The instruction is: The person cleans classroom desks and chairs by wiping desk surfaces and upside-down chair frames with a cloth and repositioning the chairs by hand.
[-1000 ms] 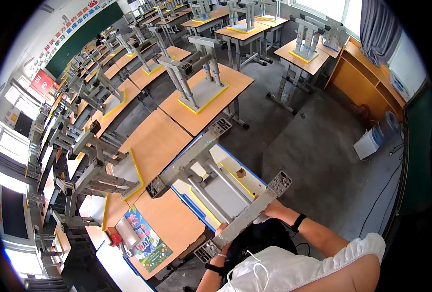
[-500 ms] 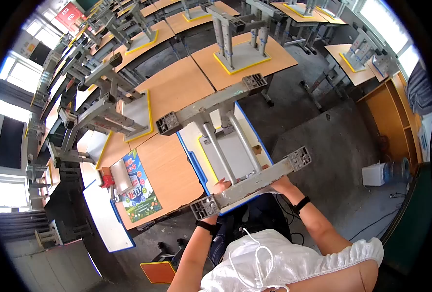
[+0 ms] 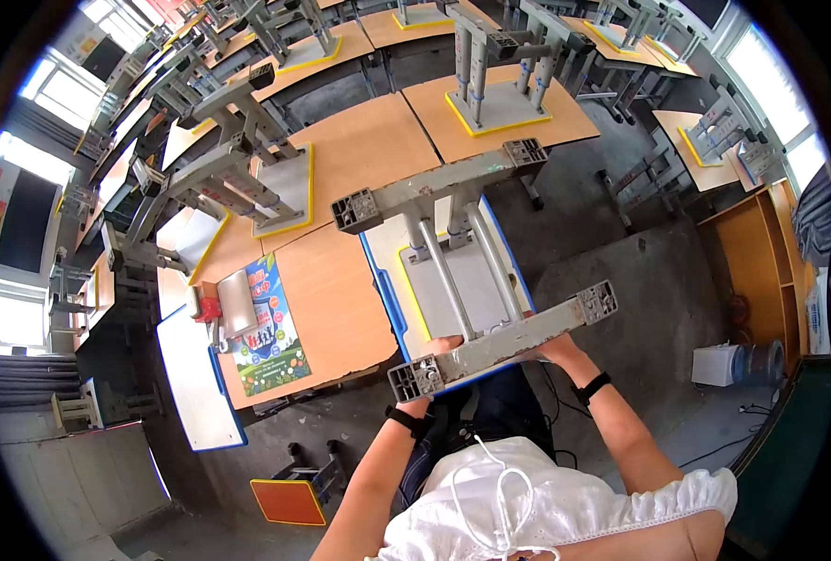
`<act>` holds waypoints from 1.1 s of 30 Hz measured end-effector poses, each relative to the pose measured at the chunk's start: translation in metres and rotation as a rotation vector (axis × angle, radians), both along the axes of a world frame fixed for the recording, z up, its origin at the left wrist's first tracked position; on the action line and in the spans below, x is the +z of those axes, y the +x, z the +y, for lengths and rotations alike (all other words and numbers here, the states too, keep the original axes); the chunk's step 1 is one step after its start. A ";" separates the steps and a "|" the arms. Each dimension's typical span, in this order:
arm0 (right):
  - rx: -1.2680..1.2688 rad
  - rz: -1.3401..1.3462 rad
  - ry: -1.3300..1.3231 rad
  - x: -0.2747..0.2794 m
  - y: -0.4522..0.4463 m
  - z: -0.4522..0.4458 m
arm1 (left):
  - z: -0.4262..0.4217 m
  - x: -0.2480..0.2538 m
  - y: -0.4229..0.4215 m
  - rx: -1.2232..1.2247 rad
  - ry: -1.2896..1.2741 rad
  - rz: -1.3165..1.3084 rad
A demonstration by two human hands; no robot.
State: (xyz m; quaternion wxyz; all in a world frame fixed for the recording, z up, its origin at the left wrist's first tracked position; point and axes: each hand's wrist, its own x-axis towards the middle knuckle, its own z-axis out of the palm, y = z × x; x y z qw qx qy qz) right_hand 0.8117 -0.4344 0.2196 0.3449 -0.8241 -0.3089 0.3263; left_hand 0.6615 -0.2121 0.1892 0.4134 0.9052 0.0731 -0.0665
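An upturned stool (image 3: 450,271) with metal legs lies in front of me, its grey, yellow-edged seat resting on a white, blue-edged desktop (image 3: 392,245). Its near foot bar (image 3: 518,342) crosses above my hands. My left hand (image 3: 443,345) reaches under the bar's left part, with some fingers showing by the seat's near edge. Under the bar's right part, my right hand (image 3: 557,349) is closed at the stool, its fingertips hidden. Both hands appear to grip the stool, but the exact contact is covered.
Wooden desks (image 3: 340,299) adjoin on the left, carrying a colourful poster (image 3: 270,327) and a red object (image 3: 208,307). More upturned stools (image 3: 499,103) stand on desks ahead. A small orange-topped stool (image 3: 287,501) is on the floor. A wooden cabinet (image 3: 747,252) and water bottle (image 3: 763,363) are at right.
The camera view has tilted and shifted, so the stool and desks sit differently in the picture. Both hands stay at the stool's near end; no clear movement of the stool on the desktop shows.
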 end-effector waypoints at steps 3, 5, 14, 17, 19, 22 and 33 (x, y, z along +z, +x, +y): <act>-0.033 -0.022 0.104 -0.018 -0.005 -0.004 | 0.000 0.007 -0.001 -0.005 0.045 0.052; -0.108 -0.106 0.177 -0.021 -0.003 -0.001 | 0.003 -0.009 0.005 -0.058 0.138 0.025; 0.080 -0.458 -0.010 -0.036 0.027 0.028 | 0.033 -0.084 0.021 0.187 -1.037 0.060; 0.074 -0.417 0.030 -0.021 0.026 0.028 | 0.030 -0.050 0.026 0.125 -0.985 0.097; 0.072 -0.419 0.038 -0.028 0.025 0.027 | 0.028 -0.053 0.022 -0.030 -0.739 0.069; 0.096 -0.411 0.095 -0.039 0.029 0.024 | 0.023 -0.073 0.018 -0.102 -0.840 0.083; 0.075 -0.475 0.026 -0.041 0.031 0.020 | 0.028 -0.040 0.004 -0.138 -0.333 0.113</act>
